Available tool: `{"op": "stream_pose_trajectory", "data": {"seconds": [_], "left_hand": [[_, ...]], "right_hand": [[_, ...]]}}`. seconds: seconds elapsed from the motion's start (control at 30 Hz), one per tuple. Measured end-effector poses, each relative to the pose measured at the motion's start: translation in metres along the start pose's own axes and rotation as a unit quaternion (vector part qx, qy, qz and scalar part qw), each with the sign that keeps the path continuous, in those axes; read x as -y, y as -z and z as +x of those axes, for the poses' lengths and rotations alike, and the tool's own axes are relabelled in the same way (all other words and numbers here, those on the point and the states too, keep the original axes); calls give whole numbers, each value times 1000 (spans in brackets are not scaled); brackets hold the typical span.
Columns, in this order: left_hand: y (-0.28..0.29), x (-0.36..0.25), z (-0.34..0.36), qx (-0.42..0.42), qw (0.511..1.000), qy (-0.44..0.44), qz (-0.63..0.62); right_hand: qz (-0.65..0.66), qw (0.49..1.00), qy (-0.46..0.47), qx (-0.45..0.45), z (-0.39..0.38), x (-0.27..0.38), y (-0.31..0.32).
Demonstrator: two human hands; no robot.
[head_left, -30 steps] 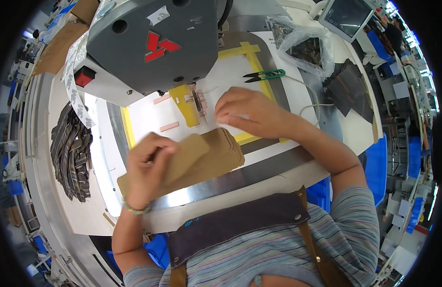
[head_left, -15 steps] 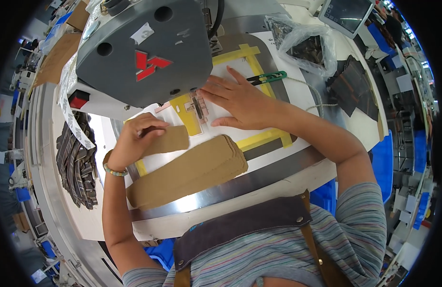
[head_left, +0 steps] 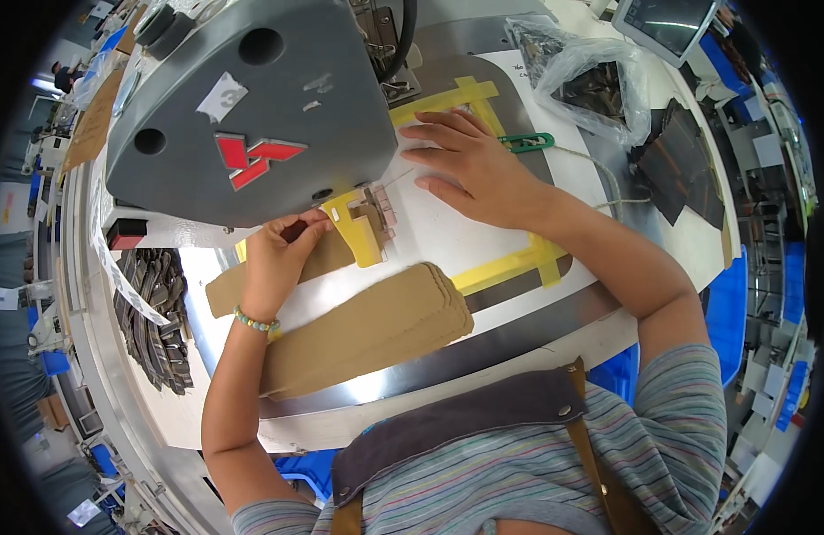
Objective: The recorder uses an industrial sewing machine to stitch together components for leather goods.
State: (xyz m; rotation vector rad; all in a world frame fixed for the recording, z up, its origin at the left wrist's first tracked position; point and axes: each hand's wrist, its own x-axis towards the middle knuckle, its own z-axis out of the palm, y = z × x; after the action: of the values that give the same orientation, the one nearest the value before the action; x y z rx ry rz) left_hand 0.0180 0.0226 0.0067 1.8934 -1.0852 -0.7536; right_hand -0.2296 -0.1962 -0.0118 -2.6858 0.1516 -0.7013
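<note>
My left hand [head_left: 285, 260] pinches the upper edge of a brown fabric strip [head_left: 231, 289] between thumb and fingers. The strip's right end reaches the yellow template [head_left: 356, 234] below the sewing machine head [head_left: 251, 116]; whether it lies under the template I cannot tell. My right hand [head_left: 483, 174] is open, its fingers spread over the white plate right of the template. Green-handled thread snips [head_left: 529, 143] lie beyond it, partly hidden by the hand. Nearer me, a stack of similar brown strips [head_left: 367, 330] rests on the table.
Dark striped fabric pieces [head_left: 151, 321] are heaped at the left. A clear plastic bag of dark pieces [head_left: 594, 94], flat dark patches [head_left: 684, 165] and a screen [head_left: 666, 25] stand or lie at the far right. Yellow tape [head_left: 505, 266] borders the white plate. A blue bin [head_left: 725, 303] is below the table edge.
My left hand has brought the brown strip up to the yellow template. My right hand has drawn back rightward from the template. The whole view has shifted slightly.
</note>
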Motion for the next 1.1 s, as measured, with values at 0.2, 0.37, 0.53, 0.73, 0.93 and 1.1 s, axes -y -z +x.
{"op": "stream_pose_trajectory", "data": {"seconds": [0.2,0.37,0.53,0.73,0.93,1.1], "left_hand": [[3,22,10,-34,999,-8,-7],[1,16,9,-25,999,-16,-34],[7,22,11,-20,1000,1,-3],[14,20,12,-24,994,16,103],[14,19,12,-20,995,40,86],[10,2,5,-38,983,-27,179]], "right_hand": [[-23,999,-2,-23,-1,3,-4],[5,1000,4,-27,3,4,3],[25,995,93,-4,5,7,9],[10,985,155,70,2,16,-4],[-26,980,155,125,5,21,-4],[-18,978,139,155,6,21,-4]]}}
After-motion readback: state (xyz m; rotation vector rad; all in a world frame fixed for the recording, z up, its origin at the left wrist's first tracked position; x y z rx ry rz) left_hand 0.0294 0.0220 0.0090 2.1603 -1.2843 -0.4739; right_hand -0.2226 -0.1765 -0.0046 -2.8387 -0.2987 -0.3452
